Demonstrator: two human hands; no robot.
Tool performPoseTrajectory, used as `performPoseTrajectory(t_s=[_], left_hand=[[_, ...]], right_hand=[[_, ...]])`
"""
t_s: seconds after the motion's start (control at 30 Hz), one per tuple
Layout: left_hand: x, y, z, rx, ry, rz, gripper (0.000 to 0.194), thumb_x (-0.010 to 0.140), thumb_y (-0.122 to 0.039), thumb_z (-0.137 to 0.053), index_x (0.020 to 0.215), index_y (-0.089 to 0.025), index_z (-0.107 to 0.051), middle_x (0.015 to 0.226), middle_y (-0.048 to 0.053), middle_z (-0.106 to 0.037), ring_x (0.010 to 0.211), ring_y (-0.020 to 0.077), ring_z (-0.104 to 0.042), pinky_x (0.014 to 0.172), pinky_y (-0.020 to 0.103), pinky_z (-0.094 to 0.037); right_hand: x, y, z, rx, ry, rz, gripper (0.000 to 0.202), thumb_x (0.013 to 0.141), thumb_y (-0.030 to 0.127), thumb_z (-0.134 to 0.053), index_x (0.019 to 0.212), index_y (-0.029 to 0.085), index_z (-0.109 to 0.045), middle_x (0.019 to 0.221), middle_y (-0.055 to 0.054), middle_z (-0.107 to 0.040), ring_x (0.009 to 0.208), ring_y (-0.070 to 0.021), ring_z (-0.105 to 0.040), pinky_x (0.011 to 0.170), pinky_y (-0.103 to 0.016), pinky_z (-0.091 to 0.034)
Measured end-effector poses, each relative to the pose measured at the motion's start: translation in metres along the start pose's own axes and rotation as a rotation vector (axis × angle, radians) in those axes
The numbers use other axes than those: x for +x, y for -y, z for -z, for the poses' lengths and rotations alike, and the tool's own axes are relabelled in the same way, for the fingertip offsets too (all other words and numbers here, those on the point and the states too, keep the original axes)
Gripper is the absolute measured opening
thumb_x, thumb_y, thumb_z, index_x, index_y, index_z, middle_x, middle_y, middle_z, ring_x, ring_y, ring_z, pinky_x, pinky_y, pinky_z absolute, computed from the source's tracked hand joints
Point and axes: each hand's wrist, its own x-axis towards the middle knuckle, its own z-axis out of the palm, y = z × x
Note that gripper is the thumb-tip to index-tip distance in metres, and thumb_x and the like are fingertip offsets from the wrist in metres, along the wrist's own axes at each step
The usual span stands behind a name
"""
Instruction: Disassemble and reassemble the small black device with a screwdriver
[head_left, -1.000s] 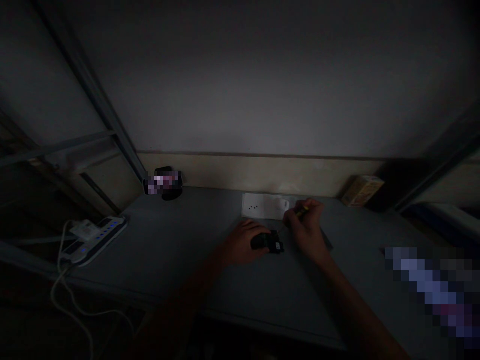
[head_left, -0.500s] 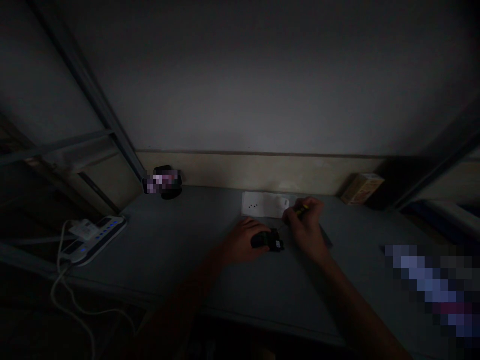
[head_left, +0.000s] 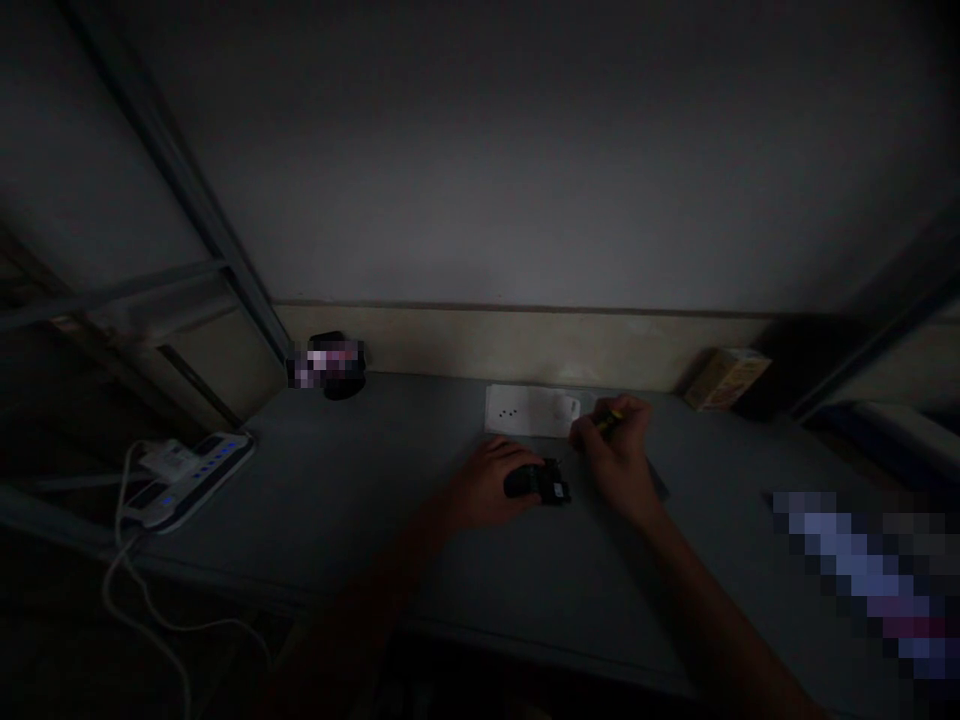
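Observation:
My left hand (head_left: 491, 485) is wrapped round a small black device (head_left: 555, 484) on the grey desk, with fingers above and thumb below it. My right hand (head_left: 616, 450) grips a screwdriver by its yellow and black handle (head_left: 609, 420). The thin shaft points down-left to the upper right part of the device; whether the tip touches it is too dark to tell. Just behind both hands lies a white sheet (head_left: 531, 411) with several small dark pieces on its left part. A dark flat object (head_left: 657, 482) lies partly hidden behind my right wrist.
On the left of the grey desk (head_left: 337, 480) is a white power strip (head_left: 195, 480) with a plugged-in adapter and cables. A small box (head_left: 726, 379) stands at the back right. Dark objects, partly pixelated, sit at the back left; a pixelated item lies at the right.
One more small dark piece appears to show on the white sheet. Both hands hold nearly the same place and grip; the whole view has shifted very slightly.

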Motion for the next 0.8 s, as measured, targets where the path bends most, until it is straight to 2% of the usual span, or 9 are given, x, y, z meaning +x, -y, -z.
performPoseTrajectory(t_s=[0.23,0.6,0.8], left_hand=[[0.0003,0.0000,-0.0014,-0.003,-0.011,0.018,0.044,0.087,-0.027,-0.078,0.129,-0.029,-0.064,0.128,0.003,-0.071,0.121,0.0257,-0.061,0.111,0.044,-0.043],[-0.0001,-0.0005,-0.0004,-0.006,-0.030,-0.005,0.045,0.087,-0.026,-0.078,0.129,-0.027,-0.064,0.129,0.002,-0.071,0.122,0.0243,-0.061,0.111,0.041,-0.042],[0.0002,0.0012,-0.0021,-0.027,-0.021,0.013,0.045,0.088,-0.029,-0.077,0.131,-0.030,-0.064,0.128,0.003,-0.071,0.120,0.0258,-0.062,0.111,0.045,-0.043]], right_hand=[[-0.0002,-0.0032,0.0009,-0.009,0.005,0.013,0.037,0.091,0.021,-0.063,0.107,0.031,-0.031,0.102,0.004,-0.042,0.066,-0.0080,-0.059,0.058,-0.025,-0.052],[-0.0005,0.0008,0.0011,-0.034,0.009,0.005,0.037,0.089,0.021,-0.065,0.106,0.030,-0.033,0.099,0.004,-0.043,0.065,-0.0089,-0.058,0.059,-0.027,-0.052],[-0.0012,-0.0019,0.0004,-0.046,0.010,0.036,0.035,0.091,0.022,-0.064,0.106,0.030,-0.033,0.102,0.003,-0.043,0.068,-0.0094,-0.058,0.060,-0.027,-0.052]])
